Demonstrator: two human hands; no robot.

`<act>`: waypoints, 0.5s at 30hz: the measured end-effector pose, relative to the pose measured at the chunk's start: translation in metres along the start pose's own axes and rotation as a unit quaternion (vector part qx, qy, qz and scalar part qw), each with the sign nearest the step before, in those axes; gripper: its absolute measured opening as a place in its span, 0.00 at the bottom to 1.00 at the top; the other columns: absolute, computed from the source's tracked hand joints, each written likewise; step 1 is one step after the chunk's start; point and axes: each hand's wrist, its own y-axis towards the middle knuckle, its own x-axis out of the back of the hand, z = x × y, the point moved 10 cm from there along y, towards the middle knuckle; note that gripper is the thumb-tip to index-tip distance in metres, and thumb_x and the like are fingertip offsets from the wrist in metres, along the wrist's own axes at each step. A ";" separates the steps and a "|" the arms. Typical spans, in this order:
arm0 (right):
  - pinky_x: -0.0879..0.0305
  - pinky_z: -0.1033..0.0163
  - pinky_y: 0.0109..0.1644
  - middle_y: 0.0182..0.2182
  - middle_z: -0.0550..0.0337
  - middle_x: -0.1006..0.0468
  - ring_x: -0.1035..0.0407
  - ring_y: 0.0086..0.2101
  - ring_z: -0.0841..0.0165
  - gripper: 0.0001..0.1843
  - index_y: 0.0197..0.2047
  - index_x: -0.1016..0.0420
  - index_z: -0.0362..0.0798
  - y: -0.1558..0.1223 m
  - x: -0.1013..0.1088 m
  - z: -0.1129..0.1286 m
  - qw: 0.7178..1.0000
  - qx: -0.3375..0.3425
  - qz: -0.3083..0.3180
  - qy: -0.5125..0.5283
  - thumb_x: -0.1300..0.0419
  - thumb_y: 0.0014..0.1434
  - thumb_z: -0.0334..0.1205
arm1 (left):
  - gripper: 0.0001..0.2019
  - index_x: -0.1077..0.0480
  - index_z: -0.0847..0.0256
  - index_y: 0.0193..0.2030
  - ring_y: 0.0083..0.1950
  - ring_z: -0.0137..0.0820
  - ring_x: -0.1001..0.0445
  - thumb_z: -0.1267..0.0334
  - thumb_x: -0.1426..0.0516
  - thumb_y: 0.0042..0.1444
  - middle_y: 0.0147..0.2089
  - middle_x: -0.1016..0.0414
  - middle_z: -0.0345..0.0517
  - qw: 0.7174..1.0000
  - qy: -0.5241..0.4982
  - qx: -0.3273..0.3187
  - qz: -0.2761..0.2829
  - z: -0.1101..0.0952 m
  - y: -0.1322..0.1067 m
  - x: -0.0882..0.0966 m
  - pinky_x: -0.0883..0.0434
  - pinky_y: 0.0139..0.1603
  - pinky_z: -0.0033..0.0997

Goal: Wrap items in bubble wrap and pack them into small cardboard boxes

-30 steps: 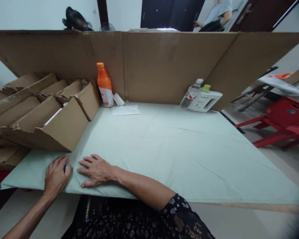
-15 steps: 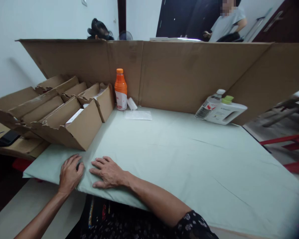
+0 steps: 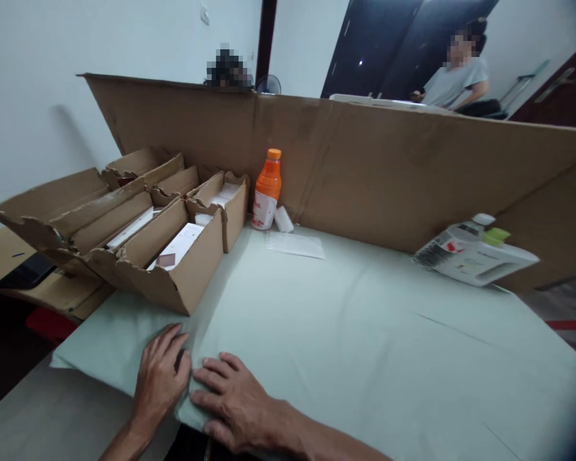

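My left hand (image 3: pixel 160 378) is palm down on the pale green cloth (image 3: pixel 365 333), fingers loose, gripping nothing. My right hand (image 3: pixel 237 403) is just beside it, also flat on the cloth, fingers spread, nothing held. The thumbs are close; I can't tell if they touch. Both hands sit at the near edge of the cloth, which covers the tabletop and stretches ahead and off to the right of them. A crease runs forward from the gap between the hands.

Just ahead of my left hand is an open cardboard box (image 3: pixel 192 285) with a white card (image 3: pixel 180 243) lying inside. More cardboard boxes (image 3: pixel 91 211) sit beyond it and further left.

Well ahead of both hands an orange bottle (image 3: pixel 267 190) stands upright against the cardboard screen (image 3: pixel 388 173). A small white block (image 3: pixel 283 219) is just beside it, with a clear flat bag (image 3: pixel 295 244) on the cloth nearer me.

Far ahead and right of my right hand a white jug (image 3: pixel 489 266) with a green cap lies on its side, a clear bottle (image 3: pixel 448 243) against it, both blurred.

Beyond the screen is a seated person (image 3: pixel 454 80) in a grey shirt.
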 end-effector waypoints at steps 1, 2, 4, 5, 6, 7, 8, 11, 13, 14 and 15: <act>0.53 0.50 0.73 0.69 0.57 0.33 0.45 0.69 0.61 0.27 0.64 0.31 0.55 0.000 -0.003 0.000 1.000 0.010 0.003 0.005 0.41 0.66 0.54 | 0.12 0.26 0.61 0.50 0.57 0.46 0.25 0.67 0.47 0.62 0.55 0.22 0.56 1.000 0.000 -0.008 -0.004 -0.002 0.000 0.000 0.32 0.59 0.47; 0.54 0.50 0.73 0.68 0.58 0.33 0.45 0.69 0.61 0.26 0.63 0.30 0.55 0.000 -0.007 -0.001 1.000 0.022 0.003 0.009 0.41 0.66 0.55 | 0.12 0.26 0.61 0.50 0.57 0.45 0.26 0.67 0.47 0.62 0.55 0.22 0.56 1.000 0.001 -0.015 -0.007 -0.003 0.001 0.001 0.32 0.58 0.46; 0.54 0.52 0.73 0.67 0.62 0.30 0.44 0.68 0.64 0.21 0.59 0.26 0.57 0.001 -0.020 -0.004 0.999 0.048 -0.004 0.017 0.42 0.68 0.56 | 0.12 0.27 0.61 0.50 0.56 0.45 0.26 0.68 0.46 0.63 0.55 0.22 0.55 1.000 0.002 -0.025 -0.012 -0.006 0.003 0.002 0.32 0.57 0.46; 0.54 0.53 0.73 0.66 0.65 0.28 0.43 0.68 0.65 0.17 0.56 0.24 0.58 0.002 -0.028 -0.006 0.998 0.059 -0.007 0.024 0.43 0.69 0.54 | 0.11 0.28 0.61 0.50 0.56 0.45 0.26 0.69 0.46 0.63 0.54 0.22 0.55 0.999 0.002 -0.028 -0.016 -0.007 0.004 0.003 0.32 0.57 0.45; 0.53 0.54 0.73 0.64 0.68 0.27 0.42 0.68 0.67 0.14 0.53 0.23 0.59 0.003 -0.036 -0.008 0.997 0.068 -0.007 0.035 0.43 0.71 0.52 | 0.11 0.28 0.61 0.50 0.56 0.45 0.26 0.69 0.47 0.63 0.54 0.22 0.55 0.999 0.002 -0.030 -0.021 -0.008 0.005 0.004 0.32 0.57 0.45; 0.53 0.56 0.73 0.63 0.71 0.25 0.41 0.67 0.69 0.12 0.51 0.22 0.59 0.005 -0.044 -0.009 0.996 0.073 -0.002 0.053 0.44 0.72 0.49 | 0.11 0.28 0.61 0.50 0.56 0.45 0.26 0.70 0.47 0.63 0.54 0.22 0.55 0.999 0.002 -0.030 -0.026 -0.009 0.006 0.006 0.33 0.57 0.45; 0.52 0.56 0.72 0.61 0.73 0.23 0.40 0.67 0.70 0.11 0.48 0.21 0.59 0.007 -0.050 -0.010 0.994 0.076 0.008 0.075 0.45 0.73 0.47 | 0.11 0.28 0.62 0.50 0.56 0.45 0.26 0.70 0.47 0.63 0.54 0.22 0.56 0.999 0.001 -0.031 -0.029 -0.010 0.008 0.008 0.33 0.57 0.45; 0.44 0.61 0.69 0.54 0.68 0.18 0.33 0.62 0.71 0.13 0.46 0.21 0.53 0.014 -0.039 -0.010 0.981 0.087 0.042 0.169 0.47 0.74 0.45 | 0.11 0.28 0.62 0.50 0.56 0.45 0.27 0.70 0.47 0.63 0.54 0.22 0.56 0.999 -0.007 -0.037 -0.031 -0.012 0.010 0.010 0.33 0.56 0.45; 0.38 0.64 0.65 0.50 0.61 0.16 0.27 0.57 0.71 0.14 0.49 0.21 0.49 0.022 0.003 -0.013 0.969 0.095 0.037 0.226 0.46 0.73 0.45 | 0.11 0.28 0.62 0.50 0.56 0.44 0.27 0.69 0.47 0.63 0.54 0.22 0.55 0.998 -0.012 -0.042 -0.033 -0.013 0.011 0.011 0.33 0.55 0.44; 0.36 0.64 0.63 0.50 0.56 0.16 0.25 0.55 0.71 0.15 0.53 0.23 0.46 0.028 0.033 -0.018 0.967 0.093 0.020 0.238 0.45 0.72 0.45 | 0.11 0.28 0.61 0.50 0.56 0.44 0.26 0.69 0.46 0.63 0.54 0.22 0.55 0.998 -0.015 -0.045 -0.036 -0.013 0.011 0.012 0.33 0.55 0.44; 0.35 0.61 0.62 0.51 0.53 0.16 0.24 0.53 0.69 0.15 0.54 0.23 0.45 0.036 0.071 -0.029 0.972 0.071 -0.024 0.222 0.44 0.71 0.43 | 0.11 0.28 0.61 0.50 0.56 0.43 0.26 0.69 0.46 0.63 0.53 0.22 0.55 0.998 -0.017 -0.047 -0.039 -0.013 0.011 0.012 0.33 0.55 0.43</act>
